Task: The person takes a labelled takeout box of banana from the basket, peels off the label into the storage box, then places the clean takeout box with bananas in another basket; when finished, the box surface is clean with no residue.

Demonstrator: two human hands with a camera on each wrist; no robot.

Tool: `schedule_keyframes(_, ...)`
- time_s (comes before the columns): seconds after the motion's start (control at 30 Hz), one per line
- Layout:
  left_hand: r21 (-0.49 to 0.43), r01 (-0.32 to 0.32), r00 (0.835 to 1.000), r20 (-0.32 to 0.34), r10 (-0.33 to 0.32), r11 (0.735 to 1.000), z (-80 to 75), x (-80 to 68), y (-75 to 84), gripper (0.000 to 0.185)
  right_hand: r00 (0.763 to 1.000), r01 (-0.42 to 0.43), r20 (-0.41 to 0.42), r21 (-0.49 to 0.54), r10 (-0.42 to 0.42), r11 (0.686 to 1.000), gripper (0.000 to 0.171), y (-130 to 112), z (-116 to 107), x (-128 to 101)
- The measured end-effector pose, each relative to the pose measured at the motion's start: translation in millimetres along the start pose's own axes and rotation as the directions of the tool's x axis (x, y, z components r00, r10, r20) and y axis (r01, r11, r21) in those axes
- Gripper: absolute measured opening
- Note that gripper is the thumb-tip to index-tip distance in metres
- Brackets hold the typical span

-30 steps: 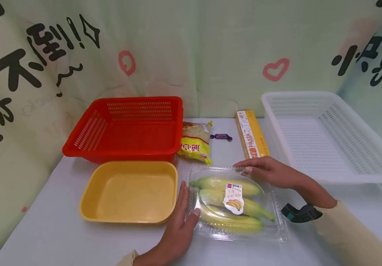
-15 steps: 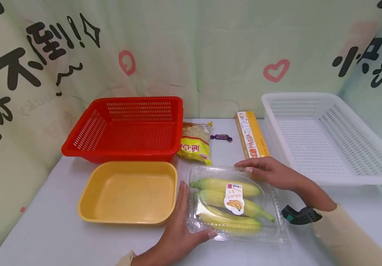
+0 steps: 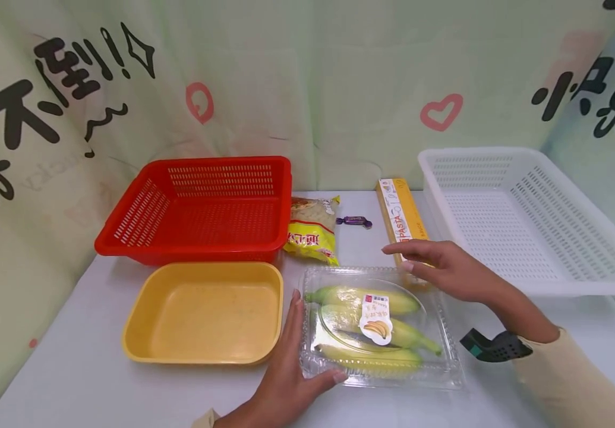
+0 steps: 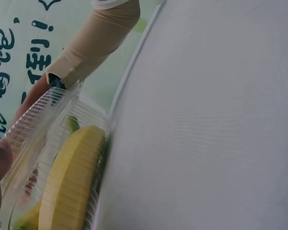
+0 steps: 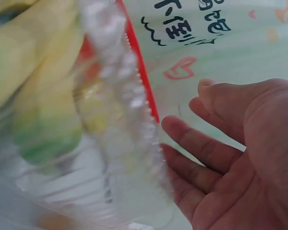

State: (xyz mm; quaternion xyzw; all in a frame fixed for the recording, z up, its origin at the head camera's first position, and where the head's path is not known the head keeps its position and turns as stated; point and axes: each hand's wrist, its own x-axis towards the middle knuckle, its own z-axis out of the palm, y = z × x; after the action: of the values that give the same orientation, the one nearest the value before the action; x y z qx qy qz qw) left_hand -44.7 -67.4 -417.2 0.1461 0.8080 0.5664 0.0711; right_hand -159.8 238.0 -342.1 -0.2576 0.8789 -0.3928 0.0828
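A clear plastic clamshell box (image 3: 446,374) lies on the table with several yellow-green bananas (image 3: 371,353) inside and a white label (image 3: 376,319) on its lid. My left hand (image 3: 286,374) rests against the box's left side, fingers extended along it and thumb over the front left corner. In the left wrist view, the thumb (image 4: 0,160) touches the lid edge beside a banana (image 4: 74,177). My right hand (image 3: 448,270) hovers at the back right corner, just off the box. Its fingers look relaxed and apart in the right wrist view, holding nothing.
A yellow tray (image 3: 136,333) stands left of the box, with a red basket (image 3: 195,252) behind it. Behind the box lie a noodle packet (image 3: 311,232), a purple-wrapped candy (image 3: 354,222) and a pasta box (image 3: 400,211). A white basket (image 3: 553,288) stands at right.
My right hand has lifted off the box's back right corner and shifted slightly up and right. The left thumb has slid from the lid's left side to the front edge. The box stays put.
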Motion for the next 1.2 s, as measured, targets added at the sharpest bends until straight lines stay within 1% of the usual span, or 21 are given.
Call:
schedule_keyframes(0.1, 0.0, -0.004, 1.0, 0.003, 0.004, 1.0, -0.3, -0.3, -0.3, 0.119, 0.999, 0.028, -0.038, 0.012, -0.027, 1.0, 0.031, -8, -5, -4)
schedule_keyframes(0.17, -0.003, -0.004, 1.0, 0.007, 0.004, 1.0, -0.6, -0.6, -0.6, 0.119, 0.998, 0.052, -0.033, 0.042, -0.051, 0.998, 0.031, -13, -7, -6)
schedule_keyframes(0.2, -0.007, -0.002, 1.0, 0.01, 0.002, 1.0, -0.8, -0.8, -0.6, 0.118, 0.998, 0.062, -0.013, 0.072, -0.061, 0.995, 0.03, -16, -8, -7)
schedule_keyframes(0.27, -0.015, 0.0, 1.0, 0.016, 0.001, 1.0, -0.9, -1.0, -0.6, 0.118, 0.995, 0.076, 0.061, 0.128, -0.084, 0.989, 0.031, -19, -8, -8)
schedule_keyframes(0.33, -0.032, 0.003, 1.0, 0.022, -0.002, 0.999, -0.9, -1.0, -0.3, 0.117, 0.984, 0.078, 0.146, 0.18, -0.105, 0.981, 0.031, -22, -8, -10)
schedule_keyframes(0.4, -0.044, 0.005, 1.0, 0.027, -0.004, 0.999, -1.0, -0.9, 0.2, 0.117, 0.969, 0.077, 0.214, 0.211, -0.123, 0.974, 0.032, -24, -6, -10)
schedule_keyframes(0.5, -0.051, 0.006, 1.0, 0.031, -0.004, 0.999, -1.6, -0.5, 0.9, 0.118, 0.955, 0.082, 0.26, 0.225, -0.141, 0.971, 0.032, -26, -2, -9)
schedule_keyframes(0.6, -0.06, 0.009, 0.999, 0.036, -0.006, 0.998, -2.1, 0.0, 1.7, 0.118, 0.952, 0.082, 0.272, 0.225, -0.143, 0.971, 0.032, -30, 3, -8)
schedule_keyframes(0.8, -0.071, 0.008, 0.999, 0.042, -0.005, 0.997, -1.9, -0.2, 1.9, 0.118, 0.95, 0.045, 0.294, 0.217, -0.109, 0.975, 0.033, -36, 13, -7)
schedule_keyframes(0.93, -0.056, 0.003, 0.999, 0.04, -0.001, 0.998, -1.5, -0.2, 1.4, 0.119, 0.954, 0.059, 0.277, 0.195, -0.113, 0.979, 0.033, -37, 15, -7)
schedule_keyframes(1.1, -0.042, -0.002, 0.999, 0.04, 0.004, 0.999, -1.8, 0.5, 0.5, 0.119, 0.961, 0.049, 0.264, 0.148, -0.087, 0.988, 0.035, -37, 17, -4)
schedule_keyframes(1.2, -0.028, -0.003, 0.999, 0.04, 0.004, 1.0, -2.4, 0.4, 0.0, 0.119, 0.963, 0.053, 0.256, 0.129, -0.085, 0.99, 0.035, -36, 19, -3)
